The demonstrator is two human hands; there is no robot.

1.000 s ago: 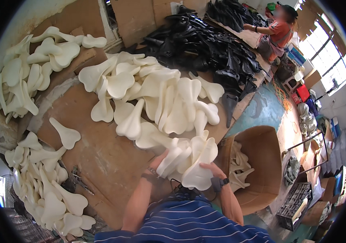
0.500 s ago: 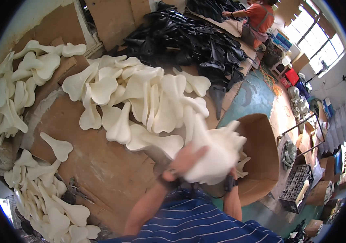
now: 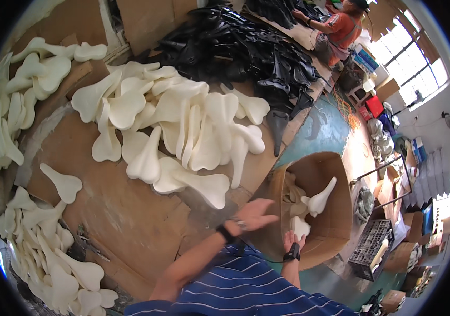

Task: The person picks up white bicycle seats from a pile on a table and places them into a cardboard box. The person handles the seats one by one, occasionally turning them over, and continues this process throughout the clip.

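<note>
Bare cardboard (image 3: 130,221) near hands; white saddle pile (image 3: 183,126) blocks beyond.

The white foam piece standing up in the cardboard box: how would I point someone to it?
Find the open cardboard box on the floor, right of the brown worktable. Inside it, above the right hand, one white saddle-shaped foam piece is in view. Unlike the pieces lying lower in the box, its narrow nose points up towards the far rim.

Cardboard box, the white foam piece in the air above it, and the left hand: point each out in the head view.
cardboard box (image 3: 335,221): head view, on its bare inner right wall.
white foam piece (image 3: 320,199): head view, on its wide body.
left hand (image 3: 254,213): head view, on the back of the open hand.
</note>
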